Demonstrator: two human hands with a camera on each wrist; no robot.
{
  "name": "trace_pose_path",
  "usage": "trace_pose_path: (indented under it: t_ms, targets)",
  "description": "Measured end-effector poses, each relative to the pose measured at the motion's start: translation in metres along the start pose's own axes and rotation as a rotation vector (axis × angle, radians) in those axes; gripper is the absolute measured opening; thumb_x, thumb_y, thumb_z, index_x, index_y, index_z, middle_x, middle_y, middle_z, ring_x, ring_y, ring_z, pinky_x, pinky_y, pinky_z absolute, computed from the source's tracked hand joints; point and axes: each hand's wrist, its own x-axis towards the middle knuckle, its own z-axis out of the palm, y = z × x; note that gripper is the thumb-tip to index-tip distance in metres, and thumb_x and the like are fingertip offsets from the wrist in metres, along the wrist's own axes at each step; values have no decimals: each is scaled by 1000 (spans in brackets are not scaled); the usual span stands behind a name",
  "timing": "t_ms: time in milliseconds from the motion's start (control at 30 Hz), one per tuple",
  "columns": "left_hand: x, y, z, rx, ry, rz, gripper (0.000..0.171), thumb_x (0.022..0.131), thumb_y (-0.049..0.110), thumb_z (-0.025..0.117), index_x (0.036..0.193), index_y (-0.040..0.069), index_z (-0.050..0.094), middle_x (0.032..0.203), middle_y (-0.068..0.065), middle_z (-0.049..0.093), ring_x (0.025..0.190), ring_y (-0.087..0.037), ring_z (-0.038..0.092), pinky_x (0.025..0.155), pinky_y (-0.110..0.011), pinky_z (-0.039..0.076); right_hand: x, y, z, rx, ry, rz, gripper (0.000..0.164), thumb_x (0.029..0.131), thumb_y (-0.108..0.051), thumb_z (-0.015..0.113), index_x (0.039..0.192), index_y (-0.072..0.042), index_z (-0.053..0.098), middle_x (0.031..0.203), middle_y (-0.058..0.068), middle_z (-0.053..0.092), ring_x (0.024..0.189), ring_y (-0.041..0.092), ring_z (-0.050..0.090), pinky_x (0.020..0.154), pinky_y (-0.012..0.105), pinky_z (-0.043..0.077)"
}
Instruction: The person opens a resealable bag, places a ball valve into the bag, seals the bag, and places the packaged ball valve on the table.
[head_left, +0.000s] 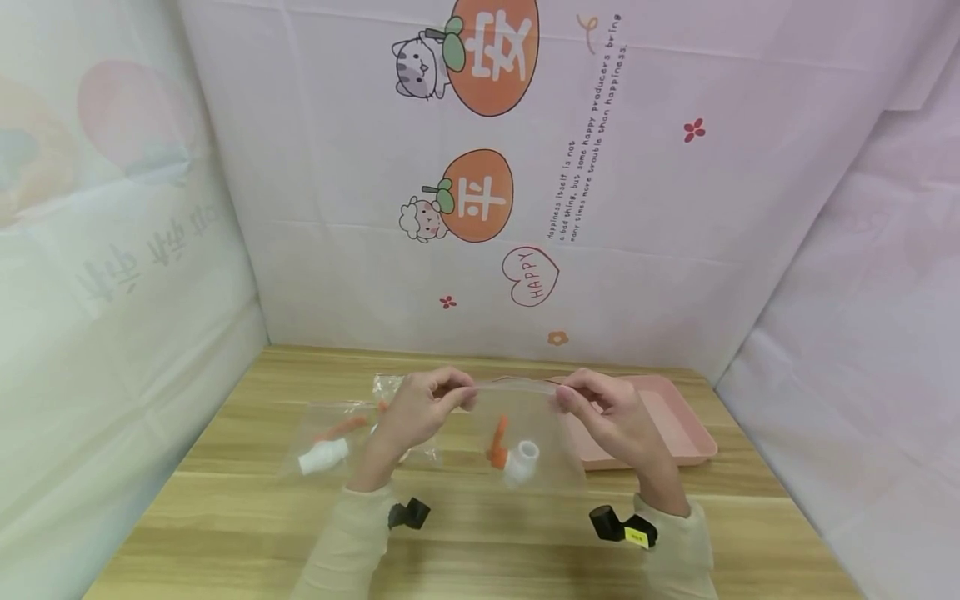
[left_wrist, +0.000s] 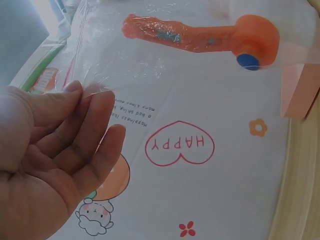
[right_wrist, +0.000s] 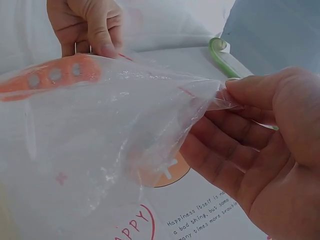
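Both hands stretch the top edge of a clear plastic zip bag point(head_left: 551, 429) above the table. The left hand point(head_left: 416, 412) pinches its left corner between thumb and fingers; the right hand point(head_left: 615, 417) pinches the right corner. Inside the bag hangs a ball valve point(head_left: 521, 462) with a white body and an orange lever handle. In the left wrist view the handle point(left_wrist: 200, 37) shows through the film, with a blue spot on its round end. The right wrist view shows the bag's corner, with a red line along the edge, in the right hand point(right_wrist: 270, 145).
On the left of the table lies another clear bag with a white valve point(head_left: 324, 456) and orange handle. A crinkled clear bag point(head_left: 387, 386) lies partly hidden behind the left hand. A pink tray point(head_left: 675, 417) stands at the right, partly behind the right hand. Printed cloth walls surround the table.
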Motion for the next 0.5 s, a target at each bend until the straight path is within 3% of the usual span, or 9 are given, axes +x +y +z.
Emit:
trace_pose_path:
  t_ms: [200, 333, 500]
  targets:
    - [-1, 2, -2, -23, -16, -17, 7, 96, 14, 63, 97, 9, 68, 84, -2, 72, 78, -23, 70, 67, -23, 54, 0, 1, -4, -6, -9, -29, 24, 85, 15, 63, 93, -6, 69, 79, 4, 71, 73, 5, 66, 67, 15, 53]
    - [-3, 8, -3, -89, 19, -29, 7, 96, 11, 62, 100, 7, 66, 87, -8, 72, 81, -18, 70, 76, -24, 57, -1, 5, -8, -12, -21, -53, 27, 82, 18, 63, 93, -6, 69, 78, 5, 72, 71, 6, 67, 65, 14, 53]
    - [-4, 17, -2, -108, 77, 9, 11, 96, 12, 62, 101, 3, 66, 87, -12, 72, 80, -15, 69, 80, -21, 57, -3, 7, -12, -21, -49, -11, 26, 84, 15, 64, 94, -8, 70, 81, 3, 73, 73, 4, 67, 65, 13, 52]
